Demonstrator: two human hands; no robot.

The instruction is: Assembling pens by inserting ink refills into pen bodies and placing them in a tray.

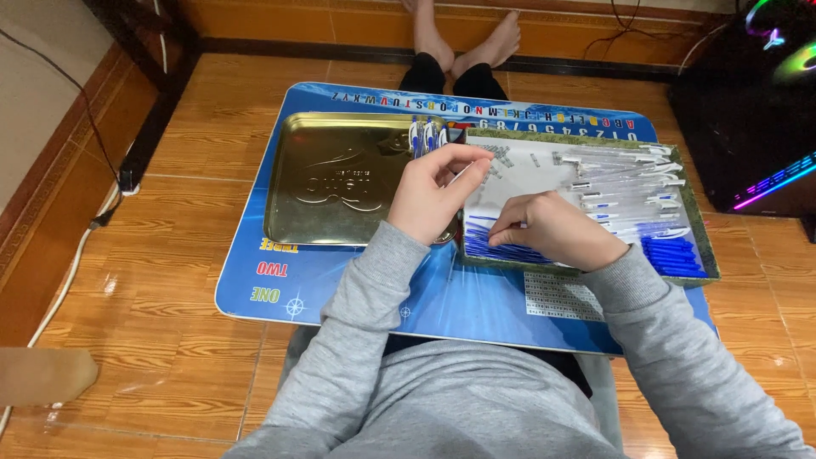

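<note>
Pinching a clear pen barrel (466, 172), the left hand (432, 194) hovers over the box's (699, 229) left edge, beside the gold tin (336, 183); the right hand (548, 229) rests at the box's near edge, fingertips closed on blue refills (493, 246) lying there

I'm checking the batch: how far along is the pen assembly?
Done: a few finished pens lie at the gold tin's far edge. In hand: the left hand holds a clear barrel while the right hand picks among blue refills. Left: many clear barrels and blue caps in the tray.
</note>
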